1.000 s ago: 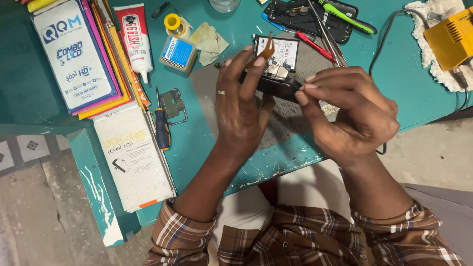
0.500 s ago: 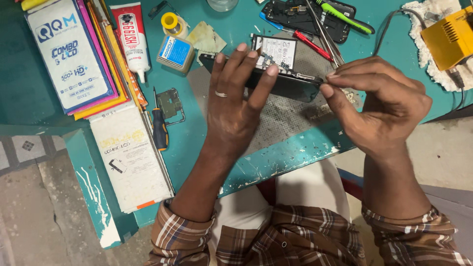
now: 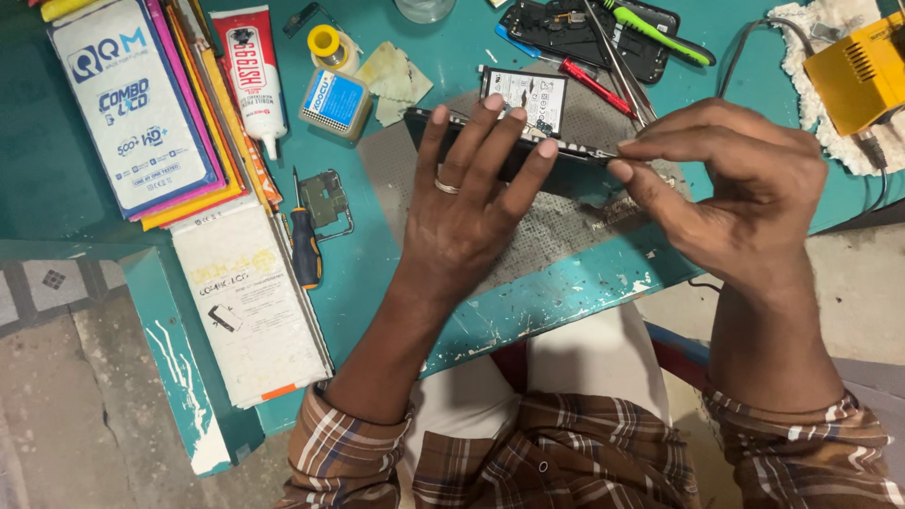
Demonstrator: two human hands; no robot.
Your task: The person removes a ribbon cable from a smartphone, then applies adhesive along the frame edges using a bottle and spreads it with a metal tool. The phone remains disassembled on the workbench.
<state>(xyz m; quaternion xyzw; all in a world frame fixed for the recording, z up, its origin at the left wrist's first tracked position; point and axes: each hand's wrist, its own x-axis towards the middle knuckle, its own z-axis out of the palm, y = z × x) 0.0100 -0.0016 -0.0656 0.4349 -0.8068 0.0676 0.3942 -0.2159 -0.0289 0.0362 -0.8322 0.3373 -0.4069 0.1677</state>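
Teal workbench (image 3: 396, 273) with grey mat (image 3: 556, 226): opened phone (image 3: 471, 127) held on edge over mat, left hand (image 3: 471, 203) flat-fingered bracing its face, right hand (image 3: 745, 198) pinching its end, apparently mid-disassembly, next move probably needing steady prying along edge.

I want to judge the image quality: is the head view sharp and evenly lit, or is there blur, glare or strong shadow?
Head view: light is soft and even; the left hand and right hand are sharp, without motion blur. Weak shadow lies under the opened phone on the grey mat. Slight shine on the glue tube; no hard glare.
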